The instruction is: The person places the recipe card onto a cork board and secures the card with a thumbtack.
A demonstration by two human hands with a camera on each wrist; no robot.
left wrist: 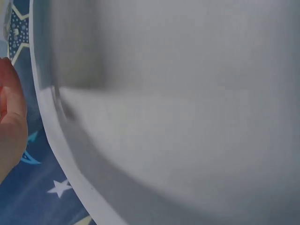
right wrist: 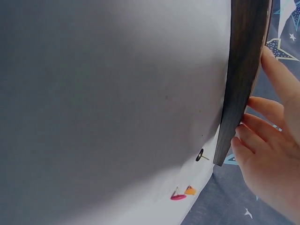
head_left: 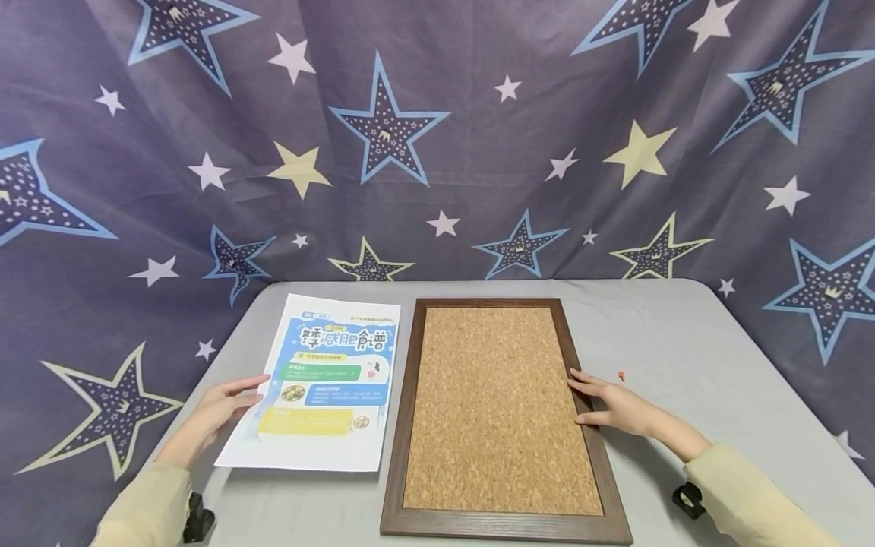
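In the head view my left hand [head_left: 215, 410] holds a printed poster [head_left: 321, 452] by its left edge. This white sheet has blue, green and yellow blocks and Chinese lettering. Its lower edge stands off the table and casts a shadow. To its right lies a cork board [head_left: 499, 410] with a dark brown wooden frame [head_left: 506, 524]. The right hand [head_left: 622, 406] rests on the frame's right side, fingers spread. In the right wrist view that hand's fingertips touch the frame's [right wrist: 236, 84] outer side. The left wrist view shows only part of the left hand [left wrist: 11, 112].
Several small tacks lie right of the board: a black tack [right wrist: 200, 154], a pink tack [right wrist: 178, 197] and an orange tack [right wrist: 189, 190]. A grey-white cloth covers the table [head_left: 683, 349]. Behind it hangs a star-patterned curtain [head_left: 472, 167].
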